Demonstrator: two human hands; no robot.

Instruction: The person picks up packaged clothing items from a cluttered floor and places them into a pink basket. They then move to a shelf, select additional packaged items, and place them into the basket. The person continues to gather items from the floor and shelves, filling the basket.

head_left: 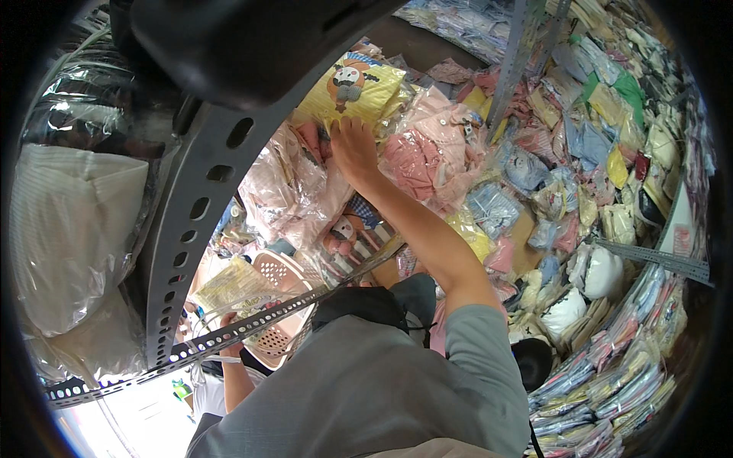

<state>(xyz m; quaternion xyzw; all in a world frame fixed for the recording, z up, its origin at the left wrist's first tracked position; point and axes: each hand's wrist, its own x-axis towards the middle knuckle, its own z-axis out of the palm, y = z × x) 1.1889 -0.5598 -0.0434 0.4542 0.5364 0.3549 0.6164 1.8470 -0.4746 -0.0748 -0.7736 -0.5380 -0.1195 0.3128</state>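
Note:
My right hand [353, 149] reaches forward over a heap of bagged clothes, its fingers bent at the lower edge of a yellow bagged garment [366, 91] with a cartoon animal on it. Pink garments in clear bags [416, 153] lie to the right of the hand, and more pale pink ones [282, 183] to its left. My left hand [228, 342] is low at the left, beside a pink perforated plastic basket [281, 269]. A metal bar partly covers that hand, so its fingers are hidden. A yellow bagged packet [238, 285] rests in the basket.
A slotted grey metal post [200, 208] rises close on the left, joined by a perforated bar [282, 311] crossing in front of me. White bagged cloth [76, 237] fills the left shelf. Piles of bagged clothes [603, 374] surround the right side, with another metal post [508, 69] behind.

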